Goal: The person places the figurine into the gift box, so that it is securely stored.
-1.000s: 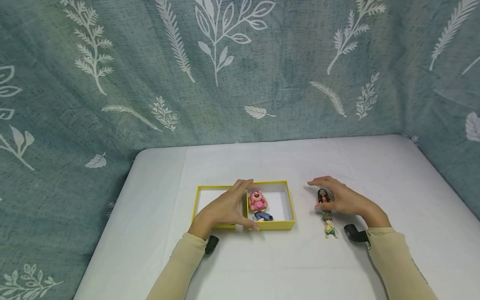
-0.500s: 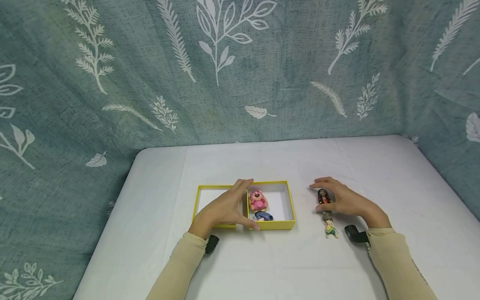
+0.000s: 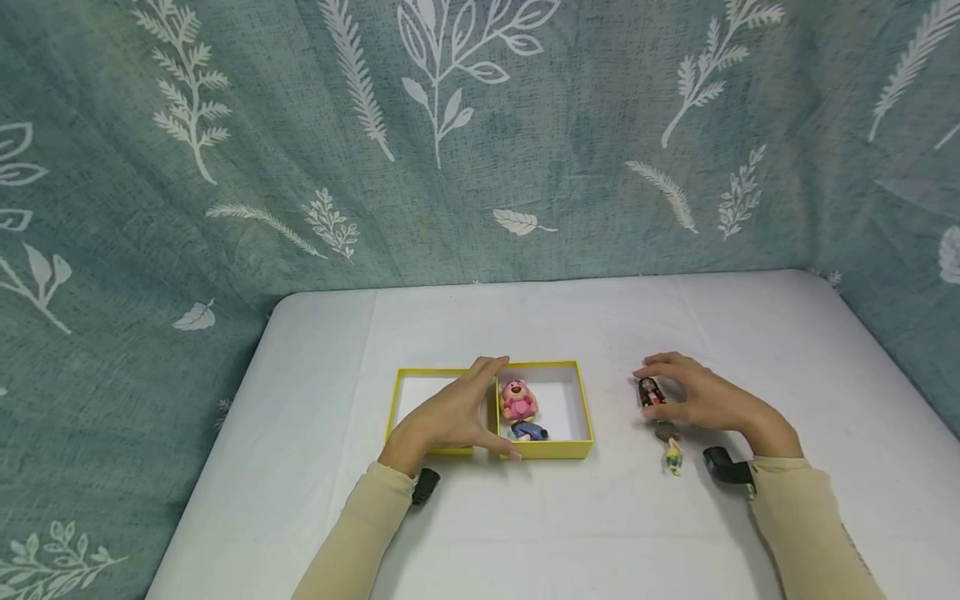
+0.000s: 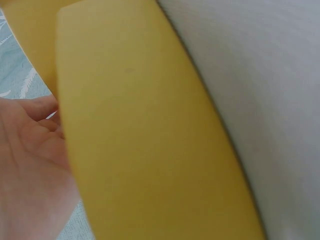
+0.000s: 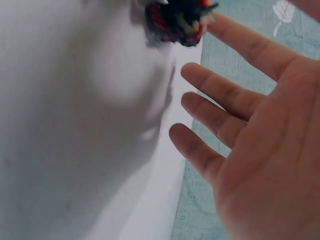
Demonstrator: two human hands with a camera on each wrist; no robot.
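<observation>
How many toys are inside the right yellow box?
2: the pink bear and, nearer the person, the blue toy, both at left in the box. The left hand covers part of it, so another may be hidden.

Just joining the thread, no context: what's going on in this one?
A person's left hand grips a yellow-edged box, thumb on the near side, fingers at the far edge. Inside lie a pink bear figure and a blue figure. The right hand pinches a dark-haired figure outside the box, to its right; whether the yellow-green piece below belongs to it is unclear.
</observation>
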